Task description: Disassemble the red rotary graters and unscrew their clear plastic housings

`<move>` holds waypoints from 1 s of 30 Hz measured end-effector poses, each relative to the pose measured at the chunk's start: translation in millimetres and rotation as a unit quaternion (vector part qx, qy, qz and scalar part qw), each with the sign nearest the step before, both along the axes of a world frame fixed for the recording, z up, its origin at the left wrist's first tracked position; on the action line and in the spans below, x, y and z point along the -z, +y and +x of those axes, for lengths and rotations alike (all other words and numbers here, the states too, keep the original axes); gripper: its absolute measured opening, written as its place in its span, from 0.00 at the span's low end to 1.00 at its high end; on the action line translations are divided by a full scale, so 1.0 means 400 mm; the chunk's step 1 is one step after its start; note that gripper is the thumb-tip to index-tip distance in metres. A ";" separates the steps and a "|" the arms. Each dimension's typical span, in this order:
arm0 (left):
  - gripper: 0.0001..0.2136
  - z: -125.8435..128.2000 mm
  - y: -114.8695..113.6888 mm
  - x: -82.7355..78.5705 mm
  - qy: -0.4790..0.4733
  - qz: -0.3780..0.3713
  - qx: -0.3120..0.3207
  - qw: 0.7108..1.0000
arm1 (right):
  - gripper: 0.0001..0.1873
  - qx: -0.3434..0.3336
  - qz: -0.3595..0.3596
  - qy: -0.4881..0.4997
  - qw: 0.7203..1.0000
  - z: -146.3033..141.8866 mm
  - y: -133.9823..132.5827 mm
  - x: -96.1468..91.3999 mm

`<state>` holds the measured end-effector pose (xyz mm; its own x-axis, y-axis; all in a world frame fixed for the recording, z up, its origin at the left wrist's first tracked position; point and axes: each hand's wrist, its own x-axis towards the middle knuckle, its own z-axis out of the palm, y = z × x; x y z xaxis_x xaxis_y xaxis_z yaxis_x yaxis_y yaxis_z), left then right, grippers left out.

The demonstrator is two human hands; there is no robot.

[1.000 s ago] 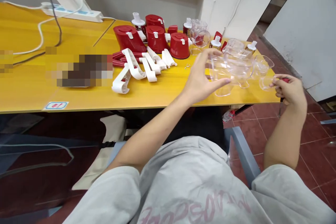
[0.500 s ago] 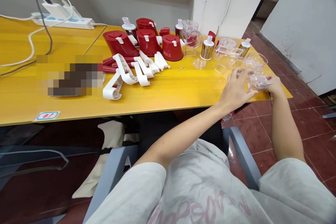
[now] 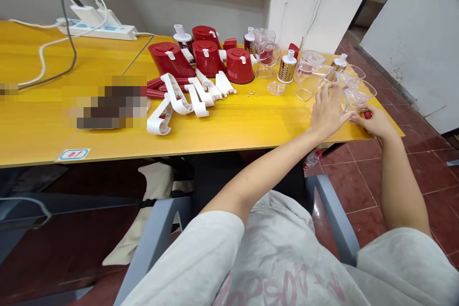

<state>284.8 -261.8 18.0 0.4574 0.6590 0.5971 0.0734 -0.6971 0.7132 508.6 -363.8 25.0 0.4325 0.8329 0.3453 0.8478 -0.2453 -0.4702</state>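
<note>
Near the table's right end my left hand (image 3: pixel 329 109) is curved round the near left side of a clear plastic housing (image 3: pixel 353 97), its thumb pointing right. My right hand (image 3: pixel 375 122) grips the lower right side of the same part, fingers bent inward toward the left thumb. A small red piece (image 3: pixel 367 114) shows in the bend of the right hand; whether it is held is unclear. Just behind stand more clear housings (image 3: pixel 310 60), one with a round opening, and a grater drum (image 3: pixel 339 62) with a white stem.
Red grater bases (image 3: pixel 239 67), white curved arms (image 3: pixel 195 100) and red handles (image 3: pixel 154 88) lie mid-table. A metal drum (image 3: pixel 286 69), a flat clear lid (image 3: pixel 276 88) and several tiny screws (image 3: pixel 252 93) are nearby. Cables and a power strip (image 3: pixel 107 28) lie left.
The right hand has shifted slightly down and its fingers have closed in toward the left thumb. The red piece shows more plainly. The camera view has turned a little left.
</note>
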 end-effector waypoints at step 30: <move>0.47 -0.101 0.360 -0.088 -0.061 -0.005 0.000 0.998 | 0.20 -0.099 -0.070 -0.030 0.992 -0.408 0.292 0.024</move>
